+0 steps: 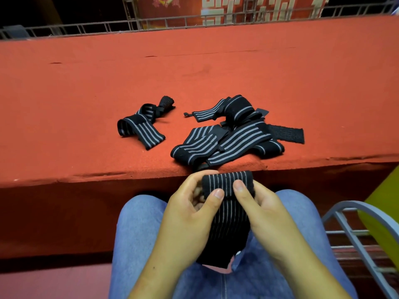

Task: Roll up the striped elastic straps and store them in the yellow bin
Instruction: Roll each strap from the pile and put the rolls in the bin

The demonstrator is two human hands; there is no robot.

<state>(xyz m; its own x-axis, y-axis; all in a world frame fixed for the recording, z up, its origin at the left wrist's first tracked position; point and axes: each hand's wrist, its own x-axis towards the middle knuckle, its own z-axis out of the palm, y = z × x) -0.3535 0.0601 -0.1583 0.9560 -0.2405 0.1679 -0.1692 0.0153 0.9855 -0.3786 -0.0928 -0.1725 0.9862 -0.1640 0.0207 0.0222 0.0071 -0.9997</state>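
Both of my hands hold one black strap with grey stripes [227,182] over my lap, just below the table's front edge. Its top end is wound into a roll; the loose tail hangs down between my knees. My left hand [190,203] grips the roll's left side, thumb on its front. My right hand [259,203] pinches the right side, thumb on top. A tangled pile of striped straps [228,139] lies on the red table near the edge. One more loose strap [140,126] lies to its left. A yellow bin [386,210] shows at the right edge.
The red felt-covered table [194,67] stretches wide ahead, with a metal railing [86,29] behind it. A grey metal rack [354,229] stands at my right, beside the yellow bin. My knees in blue jeans [133,234] are under the hands.
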